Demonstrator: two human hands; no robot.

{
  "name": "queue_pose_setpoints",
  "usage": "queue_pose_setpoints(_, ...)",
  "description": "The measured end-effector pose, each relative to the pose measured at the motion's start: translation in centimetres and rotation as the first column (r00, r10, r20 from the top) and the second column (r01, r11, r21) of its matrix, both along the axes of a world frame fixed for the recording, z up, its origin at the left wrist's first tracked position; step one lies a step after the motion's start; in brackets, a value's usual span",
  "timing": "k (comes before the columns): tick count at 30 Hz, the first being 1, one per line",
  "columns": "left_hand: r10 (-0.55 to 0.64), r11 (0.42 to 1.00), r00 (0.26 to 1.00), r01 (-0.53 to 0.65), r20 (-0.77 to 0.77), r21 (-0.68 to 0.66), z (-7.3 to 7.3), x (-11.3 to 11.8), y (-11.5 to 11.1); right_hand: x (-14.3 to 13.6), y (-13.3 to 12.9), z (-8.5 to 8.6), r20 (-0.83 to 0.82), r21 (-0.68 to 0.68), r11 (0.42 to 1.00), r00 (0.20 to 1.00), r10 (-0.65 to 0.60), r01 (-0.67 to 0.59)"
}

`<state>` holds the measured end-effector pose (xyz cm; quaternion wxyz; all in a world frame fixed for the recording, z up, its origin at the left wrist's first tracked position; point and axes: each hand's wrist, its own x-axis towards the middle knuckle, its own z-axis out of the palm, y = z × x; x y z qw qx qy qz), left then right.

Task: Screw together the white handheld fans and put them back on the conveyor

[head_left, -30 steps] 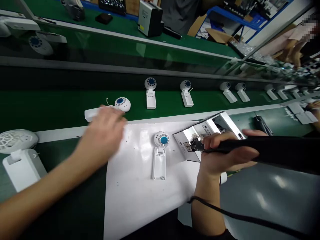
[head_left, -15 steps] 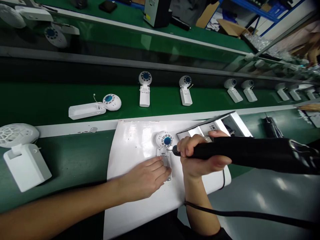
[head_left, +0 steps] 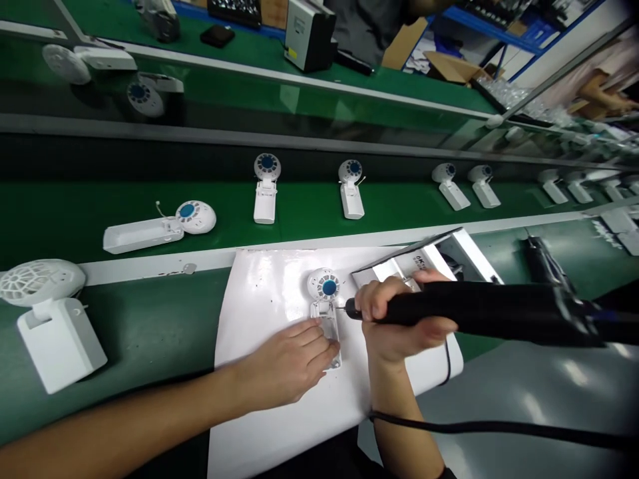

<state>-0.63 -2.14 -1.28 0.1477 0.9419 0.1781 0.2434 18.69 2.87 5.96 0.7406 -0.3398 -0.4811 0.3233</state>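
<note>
With the left hand (head_left: 292, 366), covers the hollow handle (head_left: 328, 324) of a white fan (head_left: 325, 307) lying flat on the white sheet (head_left: 259, 313), with fingers bunched together, though cannot tell whether pinching or just pressing. With the right hand (head_left: 392, 336), clasps a black screwdriver (head_left: 479, 311) in closed fingers, aiming the thin bit (head_left: 341, 308) leftward at the handle's edge, just below the round head (head_left: 319, 286). Has other fans (head_left: 265, 201) ahead, spaced along the green table (head_left: 399, 201).

Black screwdriver (head_left: 474, 311), blue-centred white fan (head_left: 323, 286)
</note>
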Motion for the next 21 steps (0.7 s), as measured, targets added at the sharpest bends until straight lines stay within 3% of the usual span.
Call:
queue_pose_setpoints(4, 0.011, 1.0, 1.0, -0.011, -0.021, -0.019, -0.5, 0.0, -0.3, 2.3, -1.2, 2.9, 0.017, 0.116, 0.984, 0.99, -0.139, 0.136)
queue_pose_setpoints(6, 0.004, 1.0, 1.0, -0.004, -0.019, -0.022, -0.6, 0.0, -0.3, 2.2, -1.5, 3.4, -0.001, 0.137, 0.979, 0.989, -0.15, 0.149)
queue_pose_setpoints(13, -0.02, 0.999, 1.0, 0.019, -0.004, -0.041, -0.6, 0.0, -0.2, -1.9, 0.6, -0.2, -0.002, -0.051, 0.999, 1.0, -0.004, 0.004)
queue_pose_setpoints(18, -0.015, 0.998, 1.0, 0.016, 0.026, -0.068, 0.0, 0.1, 0.2, -0.5, 0.4, 0.9, -0.013, 0.052, 0.994, 0.995, -0.099, 0.099)
queue_pose_setpoints(21, 0.017, 0.996, 0.993, -0.007, 0.114, -0.086, 0.2, 0.3, 0.8, 0.0, -0.2, 1.1, -0.006, 0.04, 0.994, 0.995, -0.101, 0.101)
